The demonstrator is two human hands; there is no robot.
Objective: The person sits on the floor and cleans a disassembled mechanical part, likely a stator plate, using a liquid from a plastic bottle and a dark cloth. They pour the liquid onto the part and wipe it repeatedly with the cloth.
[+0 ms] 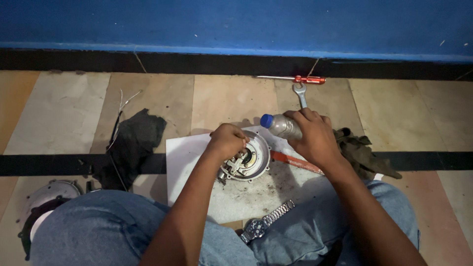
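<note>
**Floor lot: 1 round metal part, 1 bottle, loose tools**

The round metal part [245, 160] lies flat on a white sheet [187, 162], the landmark for all entries below. It looks heavy, rigid and likely greasy; the rim seems the safest place to grip.

- Left hand [226, 140]: curled into a loose fist over the part's near-left edge, fingertips on its inner fittings; what it pinches cannot be told.
- Right hand [315, 138]: closed around a small clear plastic bottle [282, 125] with a blue cap, tipped sideways above the sheet's far-right edge. Light, probably slick.
- Red-handled blade [294, 161]: on the sheet, right of the part.
- Wristwatch [266, 221]: at the near edge.
- Wrench [299, 93] and red screwdriver [295, 79]: beyond the sheet.
- Dark cloth [130, 140]: left; crumpled rag [362, 152]: right.
</note>
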